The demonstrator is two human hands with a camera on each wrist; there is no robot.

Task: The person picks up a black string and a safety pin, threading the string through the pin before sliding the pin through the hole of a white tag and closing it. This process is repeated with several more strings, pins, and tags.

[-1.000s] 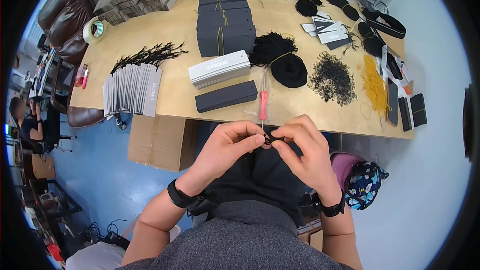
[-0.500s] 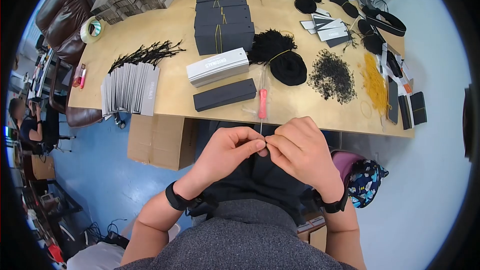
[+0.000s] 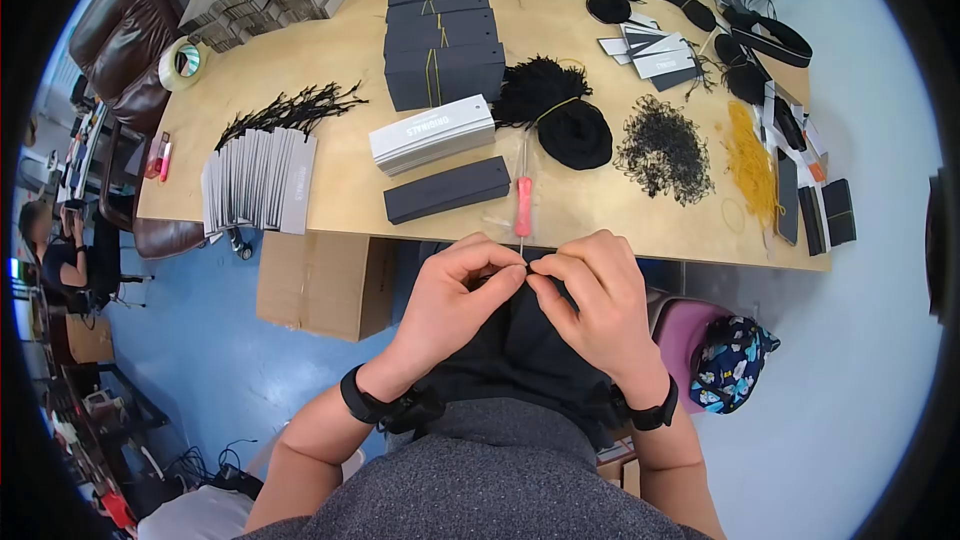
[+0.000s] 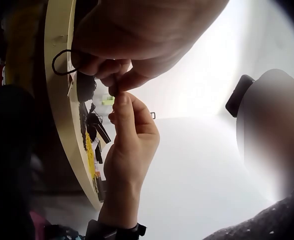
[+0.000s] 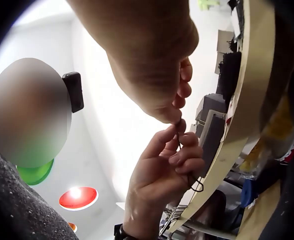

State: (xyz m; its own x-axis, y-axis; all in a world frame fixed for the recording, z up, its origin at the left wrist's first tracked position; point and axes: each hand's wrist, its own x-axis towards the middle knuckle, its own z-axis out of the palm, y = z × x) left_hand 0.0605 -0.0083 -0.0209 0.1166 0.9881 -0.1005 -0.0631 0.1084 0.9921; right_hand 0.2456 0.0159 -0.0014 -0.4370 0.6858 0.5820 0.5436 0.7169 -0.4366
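A thin black cord (image 5: 179,141) runs between the fingertips of both hands, just off the table's front edge. My left hand (image 3: 455,292) pinches it between thumb and forefinger. In the right wrist view the cord passes the left hand's curled fingers and ends in a loose loop (image 5: 202,187); the left wrist view shows this loop (image 4: 53,63) hanging beside the hand. My right hand (image 3: 598,302) pinches the cord from the other side, its fingertips right at the left hand's. Fingers hide most of the cord. Beyond the fingertips, a pink-handled tool (image 3: 524,202) points its thin shaft toward them.
On the table (image 3: 345,185) lie grey tags (image 3: 258,180) with black cords, a white tag stack (image 3: 432,135), a dark stack (image 3: 447,190), banded dark stacks (image 3: 445,75), a black cord bundle (image 3: 576,135), small black loops (image 3: 665,152) and yellow rubber bands (image 3: 748,170).
A second ago the fingertips stood slightly apart with black cord between them. They came together, and now both hands sit slightly higher in the head view, still pinching at one spot.
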